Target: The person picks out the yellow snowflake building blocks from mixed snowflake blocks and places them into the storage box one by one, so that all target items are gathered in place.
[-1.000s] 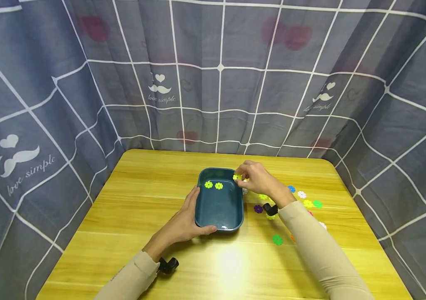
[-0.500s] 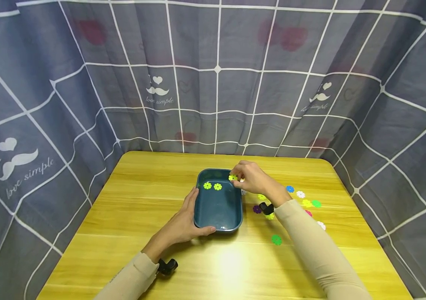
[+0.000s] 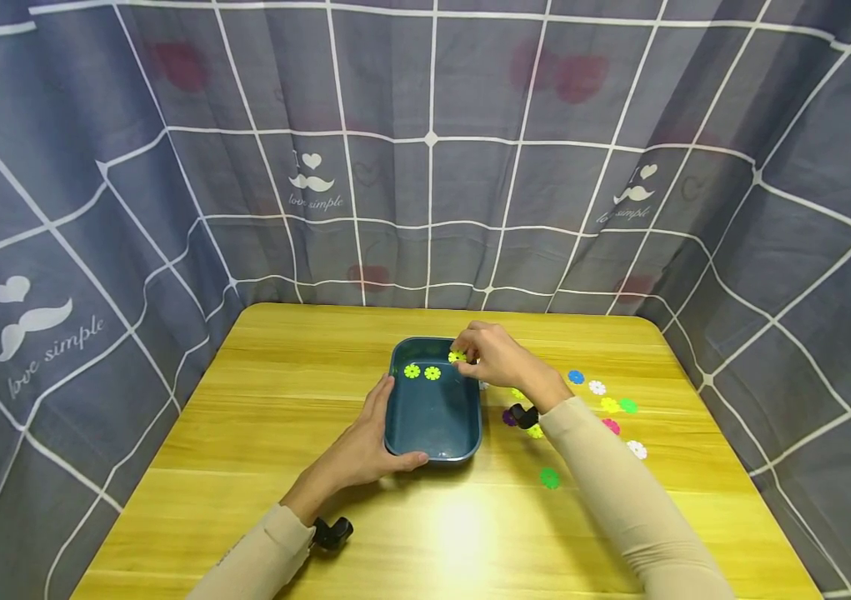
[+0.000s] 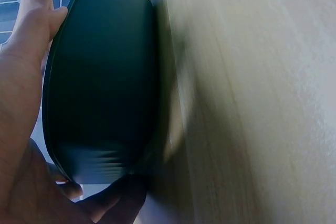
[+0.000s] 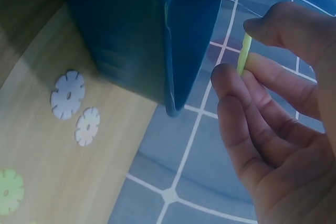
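Pinching yellow disc (image 3: 457, 357), right hand (image 3: 498, 355) now seemingly farther over tray (image 3: 433, 427).

Both sleeves (image 3: 623, 492) are beige — the left bears a small dark marking (image 3: 229, 553) — with black wrist cameras (image 3: 333, 534).

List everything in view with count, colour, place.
Table: 1, yellow, centre
Curtain: count unclear, greyish blue, around table
Tray: 1, teal, table's middle
Tray discs: 2, lime, inside, far end
Held disc: 1, lime, right hand
Loose discs: 2+, lime, right of tray
White discs: 4+, white, two beside tray, rest farther right
Green discs: 2+, green, right of tray
Yellow disc: 1, yellow, table's right
Blue disc: 1, blue, table's right
Pink disc: 1, pink, table's right
Purple disc: 1, purple, right of tray
Wrist cameras: 2, black, at wrists
Sleeves: 2, beige, both arms
Left hand: 1, bare, gripping tray
Right hand: 1, bare, pinching disc
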Demonstrator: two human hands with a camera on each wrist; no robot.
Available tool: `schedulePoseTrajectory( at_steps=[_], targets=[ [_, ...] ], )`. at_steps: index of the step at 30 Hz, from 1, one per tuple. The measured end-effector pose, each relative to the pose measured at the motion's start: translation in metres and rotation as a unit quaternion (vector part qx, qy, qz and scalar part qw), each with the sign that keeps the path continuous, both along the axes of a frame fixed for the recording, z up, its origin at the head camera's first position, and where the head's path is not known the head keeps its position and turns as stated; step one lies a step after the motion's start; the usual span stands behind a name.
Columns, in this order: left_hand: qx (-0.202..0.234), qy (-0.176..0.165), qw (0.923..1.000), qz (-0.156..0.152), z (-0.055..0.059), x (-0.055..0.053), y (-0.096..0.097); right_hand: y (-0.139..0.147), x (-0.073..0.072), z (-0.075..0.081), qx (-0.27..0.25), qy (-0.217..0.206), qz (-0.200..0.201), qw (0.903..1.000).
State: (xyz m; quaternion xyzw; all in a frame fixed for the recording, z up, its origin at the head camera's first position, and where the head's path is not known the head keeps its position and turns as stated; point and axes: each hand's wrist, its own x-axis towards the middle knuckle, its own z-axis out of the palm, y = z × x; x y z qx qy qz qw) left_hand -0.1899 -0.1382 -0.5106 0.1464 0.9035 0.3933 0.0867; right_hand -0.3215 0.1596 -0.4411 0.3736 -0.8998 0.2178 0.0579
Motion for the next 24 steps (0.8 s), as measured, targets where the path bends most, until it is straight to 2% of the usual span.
schedulePoseTrajectory(
  at_steps=[8,24],
  targets=[
    [0.0,0.002,1.0,-0.006,0.0,-0.001,-0.001,-0.01,0.001,0.0,-0.002,-0.021,0.005,0.9998],
    [-0.006,0.005,0.9998,-0.017,-0.001,-0.002,-0.003,-0.026,0.0,-0.001,-0.002,-0.035,0.021,0.9992]
  ],
)
